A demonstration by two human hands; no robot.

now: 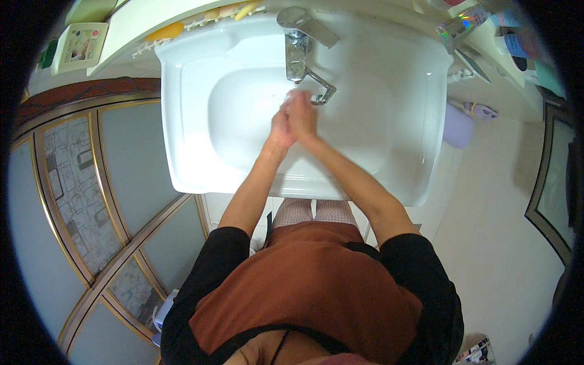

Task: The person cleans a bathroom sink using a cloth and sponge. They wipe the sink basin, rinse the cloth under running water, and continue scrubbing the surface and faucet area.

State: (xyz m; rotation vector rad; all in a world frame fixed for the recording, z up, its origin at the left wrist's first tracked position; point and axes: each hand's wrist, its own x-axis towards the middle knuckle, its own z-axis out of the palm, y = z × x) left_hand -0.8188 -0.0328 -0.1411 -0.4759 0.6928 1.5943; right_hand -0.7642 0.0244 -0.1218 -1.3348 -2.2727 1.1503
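My left hand (282, 127) and my right hand (302, 114) are pressed together over the basin of a white ceramic washbasin (365, 132). The right hand lies partly over the left and hides much of it. Both hands are blurred at the fingers, and whether anything is held between the palms is hidden. Just beyond the fingertips stands a chrome single-lever faucet (295, 54), its spout pointing toward the hands. A jointed chrome swivel arm (325, 90) hangs from it, close to the right hand's fingers. Bright specks near the fingertips look like water.
At upper left, a pale bottle with a printed label (81, 48) lies on a white shelf (137, 27). Several bottles and a clear container (463, 27) crowd the upper right. A purple bottle (457, 125) stands beyond the basin's right edge. Frosted panelled doors (141, 159) flank the left.
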